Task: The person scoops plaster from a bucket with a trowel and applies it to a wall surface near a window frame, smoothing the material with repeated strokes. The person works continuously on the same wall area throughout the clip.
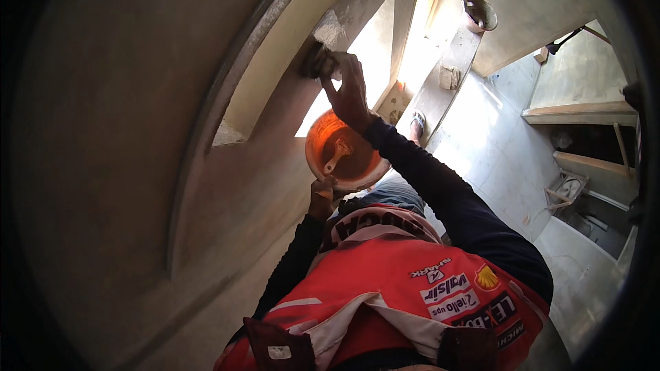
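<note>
pinching right hand (350,93): i am seeing its fingers curling close round a dark pad (316,62), with no gap showing between them.
dark pad: it is sitting at 12 o'clock, up against the wall (275,130), presumably so its face is meeting the surface; i am not making out what it is made of, nor how fully it is touching.
left hand (322,200): it is gripping the orange bucket (315,144) at the rim's 7 o'clock, fingers closed; i am judging that this is keeping the bucket handy below the pad.
orange bucket: it is hanging near the centre, tilting its mouth toward me; its underside is hiding from my view.
brush (337,156): it is leaning inside the bucket, handle toward 7 o'clock, likely parked there to free the fingers; i cannot tell whether the left hand is touching it.
bright area (375,34): at 1 o'clock it is glaring too white for me to be reading as opening or sunlight.
plank (436,99): at 2 o'clock it is bearing a block (449,77) and a second bucket (489,17), whose dark contents i am not making out.
</note>
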The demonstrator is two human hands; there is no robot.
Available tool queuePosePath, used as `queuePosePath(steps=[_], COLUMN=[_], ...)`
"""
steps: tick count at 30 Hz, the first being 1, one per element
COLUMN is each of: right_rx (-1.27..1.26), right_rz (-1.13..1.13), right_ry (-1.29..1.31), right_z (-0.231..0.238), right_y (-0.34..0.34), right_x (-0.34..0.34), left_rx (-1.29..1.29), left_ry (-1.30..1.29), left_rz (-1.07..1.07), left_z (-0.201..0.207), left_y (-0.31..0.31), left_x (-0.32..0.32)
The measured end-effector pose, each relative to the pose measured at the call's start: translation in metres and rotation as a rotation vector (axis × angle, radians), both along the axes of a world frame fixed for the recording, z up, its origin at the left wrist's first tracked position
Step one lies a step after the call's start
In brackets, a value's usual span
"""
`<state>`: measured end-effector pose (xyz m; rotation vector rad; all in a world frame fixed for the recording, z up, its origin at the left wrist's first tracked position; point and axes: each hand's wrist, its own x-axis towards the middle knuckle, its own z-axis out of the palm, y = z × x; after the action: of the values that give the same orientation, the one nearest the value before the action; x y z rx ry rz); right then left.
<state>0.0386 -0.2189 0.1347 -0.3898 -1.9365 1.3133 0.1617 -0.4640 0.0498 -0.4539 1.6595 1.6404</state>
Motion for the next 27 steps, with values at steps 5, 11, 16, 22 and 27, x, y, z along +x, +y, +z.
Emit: queuePosePath(steps=[5,11,16,22,27], right_rx=[0.232,0.184,0.571,0.788,0.644], right_rz=[0.052,0.373,0.446,0.553,0.625], right_ry=[0.242,0.021,-0.564,-1.009,-1.14], right_z=[0.007,-0.045,-0.102,-0.152,-0.127], right_y=[0.002,-0.026,-0.001,-0.031,-0.015], right_x=[-0.017,0.069,0.108,0.102,0.106], left_rx=[-0.008,0.032,0.02,0.078,0.054], left_ry=[0.107,0.01,0.118,0.184,0.187], left_rz=[-0.093,0.004,-0.035,0.003,0.036], left_z=[-0.002,-0.008,-0.022,-0.039,-0.044], left_y=[-0.001,0.004,0.0,0.004,0.0], left_x=[0.002,-0.006,-0.002,0.003,0.008])
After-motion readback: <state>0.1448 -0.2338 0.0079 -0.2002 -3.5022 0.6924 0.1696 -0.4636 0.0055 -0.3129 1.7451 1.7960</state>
